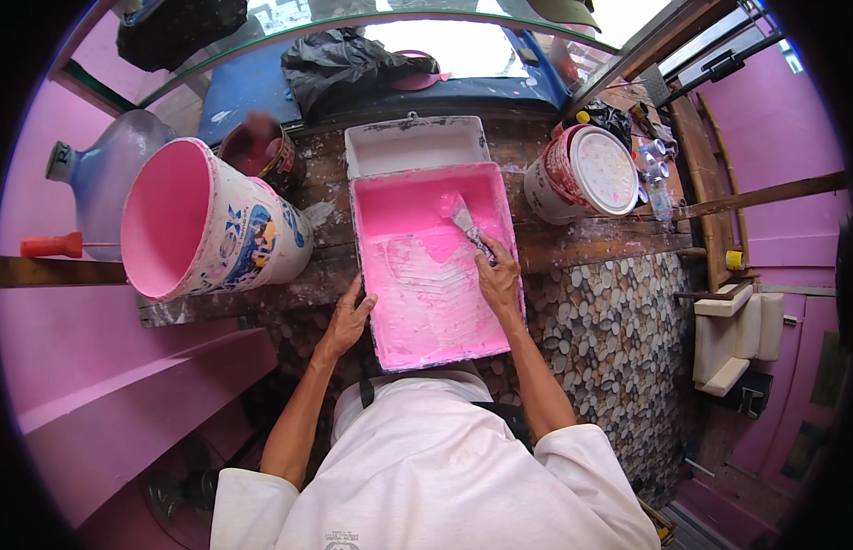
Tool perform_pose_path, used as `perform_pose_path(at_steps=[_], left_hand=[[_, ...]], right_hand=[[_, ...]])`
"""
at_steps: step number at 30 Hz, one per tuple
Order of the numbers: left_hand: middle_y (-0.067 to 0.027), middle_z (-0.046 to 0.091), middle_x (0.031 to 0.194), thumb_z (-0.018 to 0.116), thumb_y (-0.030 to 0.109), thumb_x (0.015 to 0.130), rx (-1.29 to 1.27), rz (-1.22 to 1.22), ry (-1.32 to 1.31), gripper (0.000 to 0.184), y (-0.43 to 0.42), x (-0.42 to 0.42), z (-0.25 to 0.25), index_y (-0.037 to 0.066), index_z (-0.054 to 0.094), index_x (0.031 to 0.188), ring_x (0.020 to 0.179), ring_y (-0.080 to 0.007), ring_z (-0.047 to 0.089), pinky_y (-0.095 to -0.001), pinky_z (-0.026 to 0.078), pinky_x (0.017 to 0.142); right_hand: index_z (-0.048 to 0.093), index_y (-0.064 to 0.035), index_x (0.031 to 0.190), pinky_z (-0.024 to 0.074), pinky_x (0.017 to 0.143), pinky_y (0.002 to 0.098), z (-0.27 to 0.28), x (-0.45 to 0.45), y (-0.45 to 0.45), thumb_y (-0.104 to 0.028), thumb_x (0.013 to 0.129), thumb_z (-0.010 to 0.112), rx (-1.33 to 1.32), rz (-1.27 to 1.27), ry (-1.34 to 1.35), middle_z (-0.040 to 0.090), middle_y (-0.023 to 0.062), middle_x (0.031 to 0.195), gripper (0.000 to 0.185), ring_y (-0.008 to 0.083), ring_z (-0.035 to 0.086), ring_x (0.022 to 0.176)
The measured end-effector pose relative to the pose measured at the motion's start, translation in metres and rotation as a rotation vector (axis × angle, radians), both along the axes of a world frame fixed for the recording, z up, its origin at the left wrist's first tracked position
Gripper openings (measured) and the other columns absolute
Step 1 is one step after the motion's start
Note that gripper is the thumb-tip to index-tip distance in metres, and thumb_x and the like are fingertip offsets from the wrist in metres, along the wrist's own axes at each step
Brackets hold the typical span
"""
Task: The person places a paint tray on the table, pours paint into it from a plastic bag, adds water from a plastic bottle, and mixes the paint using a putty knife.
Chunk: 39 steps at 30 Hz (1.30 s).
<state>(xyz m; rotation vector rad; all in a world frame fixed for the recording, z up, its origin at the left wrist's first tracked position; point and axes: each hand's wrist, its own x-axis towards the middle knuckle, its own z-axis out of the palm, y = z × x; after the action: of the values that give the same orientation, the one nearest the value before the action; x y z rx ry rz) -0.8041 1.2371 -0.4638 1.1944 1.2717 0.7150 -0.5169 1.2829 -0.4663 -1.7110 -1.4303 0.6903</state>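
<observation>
A paint tray (426,316) coated in pink paint lies on the wooden bench, its ridged part nearer me and a pool of pink at its far end. My right hand (500,280) is closed around the handle of a scraper (465,220), whose blade, smeared with pink, points away into the paint. At the tray's left edge rests my left hand (349,319), its fingers against the side wall and the thumb apart. Behind the tray stands a white container (417,147).
A big pink-lined bucket (220,225) stands left, beside a clear water jug (124,151) and a red-handled tool (52,245). A smaller lidded bucket (559,188) is at the right, near several bottles. Black plastic (339,69) lies at the back.
</observation>
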Motion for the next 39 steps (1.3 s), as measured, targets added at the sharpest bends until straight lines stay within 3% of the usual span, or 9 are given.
perform_pose_path(at_steps=[3, 8, 13, 15, 19, 24, 29, 34, 39], left_hand=[[-0.0121, 0.042, 0.140, 0.053, 0.019, 0.095, 0.017, -0.006, 0.000, 0.057, 0.000, 0.000, -0.001, -0.001, 0.030, 0.142, 0.128, -0.0165, 0.036, -0.0300, 0.026, 0.108], [-0.0148, 0.046, 0.138, 0.053, 0.019, 0.095, 0.044, 0.007, -0.011, 0.054, 0.000, 0.001, 0.000, 0.001, 0.032, 0.142, 0.127, -0.0198, 0.041, -0.0317, 0.029, 0.106], [-0.0148, 0.045, 0.139, 0.053, 0.019, 0.095, 0.048, 0.003, 0.004, 0.055, -0.001, 0.000, -0.004, 0.001, 0.031, 0.142, 0.128, -0.0201, 0.039, -0.0320, 0.028, 0.107], [-0.0154, 0.043, 0.140, 0.053, 0.020, 0.095, 0.032, 0.007, -0.015, 0.056, -0.001, 0.000, -0.004, 0.001, 0.031, 0.143, 0.130, -0.0208, 0.038, -0.0324, 0.027, 0.108], [-0.0160, 0.043, 0.141, 0.053, 0.020, 0.095, 0.033, 0.005, -0.014, 0.056, -0.001, 0.000, -0.003, 0.002, 0.031, 0.143, 0.131, -0.0213, 0.037, -0.0326, 0.026, 0.109], [-0.0159, 0.044, 0.139, 0.053, 0.019, 0.095, 0.053, 0.001, 0.052, 0.056, -0.001, -0.001, -0.005, 0.002, 0.031, 0.143, 0.130, -0.0211, 0.038, -0.0323, 0.027, 0.108], [-0.0155, 0.045, 0.139, 0.053, 0.019, 0.095, 0.032, 0.001, -0.013, 0.055, 0.000, -0.001, -0.005, 0.002, 0.031, 0.143, 0.129, -0.0215, 0.039, -0.0325, 0.027, 0.108], [-0.0155, 0.044, 0.139, 0.053, 0.019, 0.095, 0.026, -0.001, 0.003, 0.055, 0.000, -0.001, -0.006, 0.001, 0.031, 0.142, 0.129, -0.0213, 0.038, -0.0325, 0.027, 0.108], [-0.0166, 0.043, 0.140, 0.054, 0.021, 0.095, 0.026, 0.001, -0.009, 0.057, -0.001, -0.002, -0.011, -0.001, 0.030, 0.142, 0.131, -0.0212, 0.037, -0.0324, 0.026, 0.109]], right_hand=[[0.061, 0.0004, 0.113, 0.0484, 0.084, 0.0348, -0.006, -0.004, 0.003, -0.010, 0.082, 0.059, 0.026, -0.123, 0.055, 0.067, 0.0185, 0.101, 0.033, 0.0268, 0.065, 0.094], [0.060, 0.0017, 0.113, 0.0479, 0.087, 0.0349, 0.006, -0.015, 0.005, -0.009, 0.082, 0.059, 0.009, 0.054, 0.121, 0.066, 0.0188, 0.104, 0.033, 0.0295, 0.064, 0.097], [0.061, 0.0018, 0.112, 0.0480, 0.087, 0.0347, -0.008, -0.022, 0.002, -0.010, 0.083, 0.059, 0.078, -0.051, -0.003, 0.065, 0.0203, 0.106, 0.031, 0.0310, 0.063, 0.100], [0.060, 0.0002, 0.113, 0.0477, 0.085, 0.0328, -0.003, -0.026, 0.000, -0.009, 0.083, 0.061, 0.033, 0.118, 0.031, 0.066, 0.0164, 0.105, 0.032, 0.0253, 0.064, 0.096], [0.059, 0.0001, 0.115, 0.0479, 0.085, 0.0347, 0.016, -0.019, -0.006, -0.010, 0.083, 0.060, 0.036, 0.095, 0.045, 0.065, 0.0186, 0.107, 0.033, 0.0279, 0.064, 0.097], [0.056, 0.0027, 0.116, 0.0482, 0.086, 0.0392, 0.019, 0.015, 0.000, -0.009, 0.084, 0.057, 0.065, -0.053, -0.277, 0.063, 0.0231, 0.105, 0.034, 0.0354, 0.063, 0.096], [0.059, 0.0039, 0.111, 0.0482, 0.085, 0.0393, 0.006, 0.019, 0.004, -0.010, 0.084, 0.058, 0.065, -0.096, -0.338, 0.063, 0.0228, 0.105, 0.031, 0.0360, 0.063, 0.094], [0.061, -0.0009, 0.112, 0.0484, 0.081, 0.0344, -0.008, -0.008, -0.008, -0.013, 0.083, 0.062, 0.002, -0.064, -0.065, 0.066, 0.0168, 0.103, 0.032, 0.0288, 0.065, 0.091], [0.061, -0.0017, 0.112, 0.0468, 0.070, 0.0256, -0.017, -0.047, -0.013, -0.010, 0.083, 0.064, -0.037, -0.012, 0.127, 0.065, 0.0089, 0.090, 0.031, 0.0117, 0.058, 0.078]])
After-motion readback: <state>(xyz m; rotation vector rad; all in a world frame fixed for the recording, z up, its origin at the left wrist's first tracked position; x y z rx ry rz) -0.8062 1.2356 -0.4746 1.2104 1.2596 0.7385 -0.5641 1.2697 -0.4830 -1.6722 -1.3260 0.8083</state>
